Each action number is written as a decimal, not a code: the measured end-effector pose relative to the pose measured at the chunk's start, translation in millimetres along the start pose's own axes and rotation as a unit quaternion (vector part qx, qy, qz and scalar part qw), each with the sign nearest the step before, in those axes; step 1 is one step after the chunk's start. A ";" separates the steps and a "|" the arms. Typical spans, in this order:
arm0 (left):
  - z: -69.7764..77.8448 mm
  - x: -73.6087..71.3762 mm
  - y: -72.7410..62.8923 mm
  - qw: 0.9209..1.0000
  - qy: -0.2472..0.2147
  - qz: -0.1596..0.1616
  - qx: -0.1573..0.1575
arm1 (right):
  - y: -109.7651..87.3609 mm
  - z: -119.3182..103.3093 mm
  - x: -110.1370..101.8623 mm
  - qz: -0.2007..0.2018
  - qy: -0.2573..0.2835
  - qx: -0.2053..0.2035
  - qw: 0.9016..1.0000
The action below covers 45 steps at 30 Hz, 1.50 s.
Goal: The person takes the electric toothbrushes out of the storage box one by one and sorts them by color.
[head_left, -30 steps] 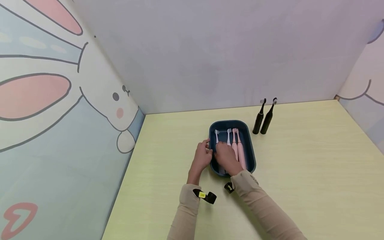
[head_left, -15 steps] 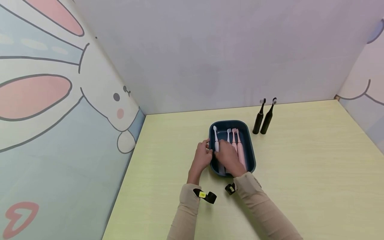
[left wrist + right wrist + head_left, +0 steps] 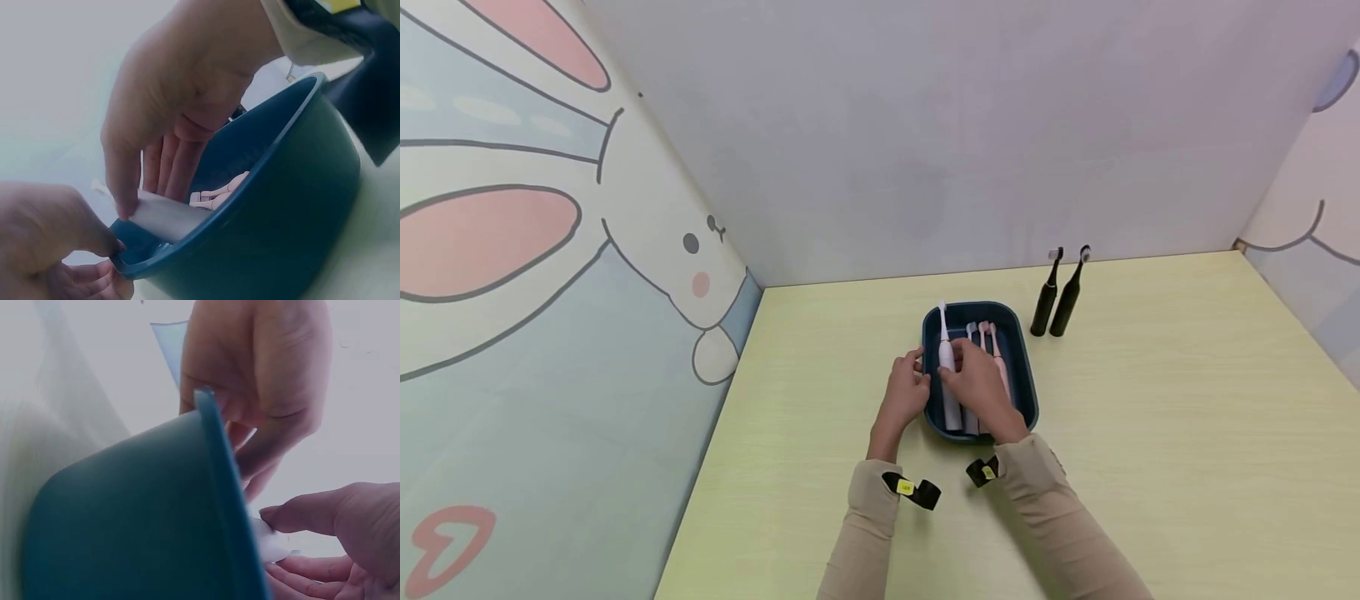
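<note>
In the head view, my right hand point(image 3: 979, 382) reaches into a dark blue bin point(image 3: 1030, 375) and pinches a white electric toothbrush point(image 3: 947, 357) by its handle. The brush lies along the bin's left side, its head over the far rim. My left hand point(image 3: 906, 392) holds the bin's left rim, thumb on one side and fingers on the other, also seen in the left wrist view. Beside the right hand lie another pale toothbrush point(image 3: 972, 330) and two pink toothbrushes point(image 3: 1001, 363), partly covered by that hand. The left wrist view shows the white handle point(image 3: 167, 215) between thumb and fingers.
Two black electric toothbrushes point(image 3: 1065, 305) stand upright on the pale yellow table point(image 3: 1165, 400), right of the bin near the back wall point(image 3: 925, 167). A side wall with a painted rabbit point(image 3: 655, 242) borders the table on the left.
The right hand has shifted slightly right and uncovered more of the white toothbrush. That brush's head has risen toward the far rim. The left hand and bin have stayed put.
</note>
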<state>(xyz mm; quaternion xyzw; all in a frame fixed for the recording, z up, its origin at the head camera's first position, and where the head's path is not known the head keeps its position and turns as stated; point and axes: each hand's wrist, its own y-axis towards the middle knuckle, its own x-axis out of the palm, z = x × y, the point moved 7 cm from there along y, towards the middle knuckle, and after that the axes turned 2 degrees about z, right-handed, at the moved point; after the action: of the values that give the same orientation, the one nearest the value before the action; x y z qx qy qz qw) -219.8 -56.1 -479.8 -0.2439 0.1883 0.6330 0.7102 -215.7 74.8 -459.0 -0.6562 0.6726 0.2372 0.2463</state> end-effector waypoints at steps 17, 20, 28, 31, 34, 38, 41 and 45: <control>-3.4 -8.3 -3.4 1.000 0.008 -0.003 0.009 | -8.2 -14.6 -21.8 0.042 0.040 -0.009 0.998; -3.2 -8.4 -3.4 1.000 0.007 -0.002 0.010 | -8.2 -15.4 -25.4 0.046 0.038 -0.013 0.998; -2.2 -9.0 -3.9 1.000 0.008 0.002 0.013 | -8.1 -16.6 -34.6 0.073 0.047 -0.025 0.996; -1.9 -9.6 -4.3 1.000 0.006 0.002 0.014 | -7.1 -16.4 -37.0 0.081 0.051 -0.031 0.995; -1.7 -9.0 -3.8 1.000 0.006 0.002 0.013 | -5.8 -15.3 -39.9 0.091 0.055 -0.039 0.994; -1.8 -7.1 -2.4 1.000 0.008 0.003 0.013 | -3.9 -12.5 -45.3 0.109 0.066 -0.057 0.990; -1.7 -5.8 -1.7 1.000 0.007 0.004 0.011 | -3.7 -11.9 -51.0 0.127 0.075 -0.072 0.986; -2.2 -3.7 -0.1 1.000 0.010 0.005 0.009 | -3.6 -11.0 -58.7 0.153 0.087 -0.090 0.980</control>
<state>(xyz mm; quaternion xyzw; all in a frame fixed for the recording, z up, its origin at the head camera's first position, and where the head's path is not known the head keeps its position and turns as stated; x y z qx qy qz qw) -220.1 -60.3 -479.5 -0.2431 0.2025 0.6325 0.7070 -211.3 112.6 -412.9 -0.5835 0.7595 0.2739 0.0876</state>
